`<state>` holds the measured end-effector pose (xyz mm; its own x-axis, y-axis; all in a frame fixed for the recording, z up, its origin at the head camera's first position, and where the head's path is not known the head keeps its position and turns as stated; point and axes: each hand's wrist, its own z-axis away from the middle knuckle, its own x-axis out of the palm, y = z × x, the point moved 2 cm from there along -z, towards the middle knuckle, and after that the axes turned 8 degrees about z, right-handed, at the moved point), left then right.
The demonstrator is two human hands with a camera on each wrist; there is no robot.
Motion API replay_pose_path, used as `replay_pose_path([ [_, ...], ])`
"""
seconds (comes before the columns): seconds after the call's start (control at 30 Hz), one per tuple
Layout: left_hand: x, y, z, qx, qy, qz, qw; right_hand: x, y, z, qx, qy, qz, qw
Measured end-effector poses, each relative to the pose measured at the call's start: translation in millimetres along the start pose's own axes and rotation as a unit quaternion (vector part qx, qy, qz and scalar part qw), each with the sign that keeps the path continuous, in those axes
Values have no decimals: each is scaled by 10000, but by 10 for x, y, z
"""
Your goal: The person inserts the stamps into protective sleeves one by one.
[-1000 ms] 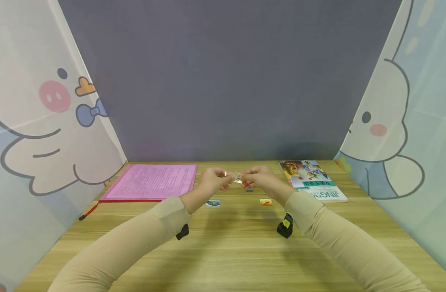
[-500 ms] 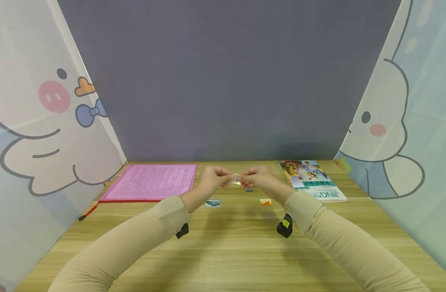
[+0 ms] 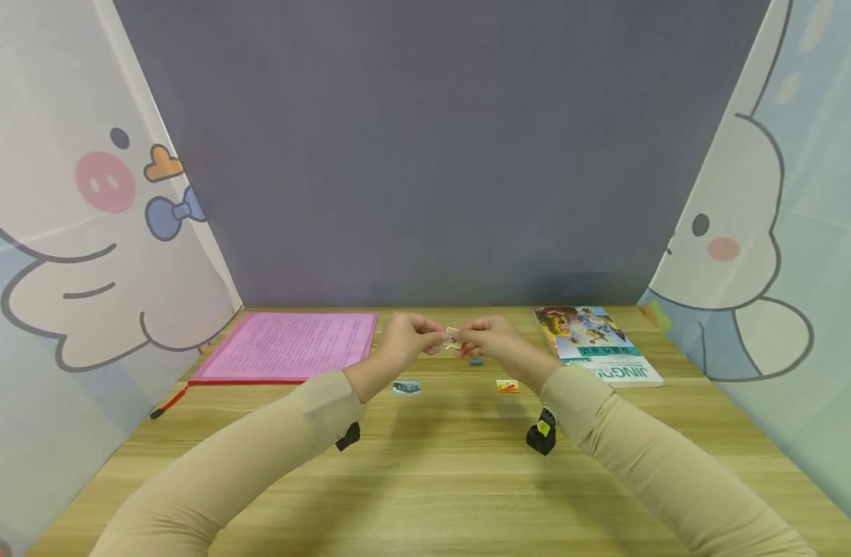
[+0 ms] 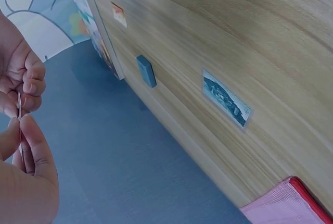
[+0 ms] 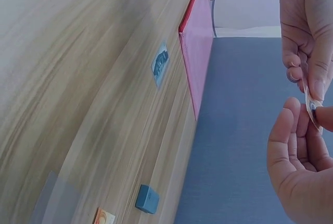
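Observation:
Both hands are raised over the far middle of the table, facing each other. Between their fingertips is a small, thin, pale stamp [image 3: 452, 338] with a dark mark in its middle. My left hand [image 3: 410, 337] pinches its left side with thumb and fingers, and my right hand [image 3: 493, 340] pinches its right side. Edge-on in the left wrist view, the stamp [image 4: 20, 110] is a thin line. On the table below lie a blue landscape stamp [image 4: 225, 98], seemingly in a clear sleeve, and a yellow and red stamp [image 3: 507, 386]. A small blue block [image 4: 146, 71] sits behind them.
A pink mesh-like folder [image 3: 286, 348] with red edging and a zip pull lies at the far left of the table. An illustrated book [image 3: 599, 346] is at the far right. A clear rectangle [image 5: 52, 200] lies nearer. Grey and cartoon-printed panels enclose the table.
Both hands have risen very slightly, still together. The stamp between them has tilted a little, and its pale face shows more upright than half a second ago.

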<state>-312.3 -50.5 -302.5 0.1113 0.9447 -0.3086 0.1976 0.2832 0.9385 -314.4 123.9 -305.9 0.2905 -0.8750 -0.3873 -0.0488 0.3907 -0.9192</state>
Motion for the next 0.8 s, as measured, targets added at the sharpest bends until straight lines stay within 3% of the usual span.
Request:
replay_pose_path([
  [0.27, -9, -17, -5, -29, 93, 1, 10000, 0, 11, -16, -182, 0, 188, 9997],
  [0.8, -40, -40, -10, -159, -37, 269, 9995, 57, -27, 5, -352, 250, 324, 9985],
])
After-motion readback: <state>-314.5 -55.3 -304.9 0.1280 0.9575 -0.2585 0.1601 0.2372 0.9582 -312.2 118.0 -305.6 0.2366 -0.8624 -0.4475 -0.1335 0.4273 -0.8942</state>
